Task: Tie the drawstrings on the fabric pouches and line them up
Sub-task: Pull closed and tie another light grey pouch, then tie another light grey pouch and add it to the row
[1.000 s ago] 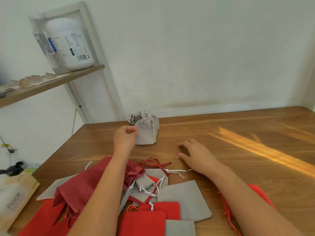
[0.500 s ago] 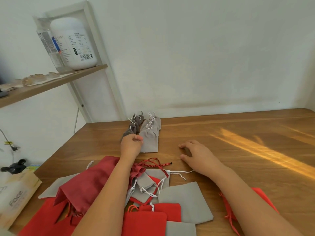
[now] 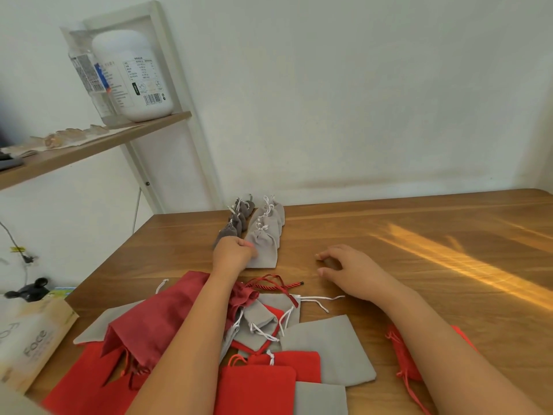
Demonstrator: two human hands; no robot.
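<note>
Head: left hand (image 3: 234,253) curled, pinching grey pouch (image 3: 265,249); right hand (image 3: 351,269) relaxed.

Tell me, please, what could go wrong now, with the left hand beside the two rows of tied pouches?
1. The left hand lies against the nearest light grey pouch. A careless pull back may push it, or the dark grey pouches beside it, out of line.
2. The left forearm crosses the loose pile. Its white strings and red cord could catch and be dragged.

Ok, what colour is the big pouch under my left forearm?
The big pouch is dark red, maroon-like; the head view shows it best.
</note>
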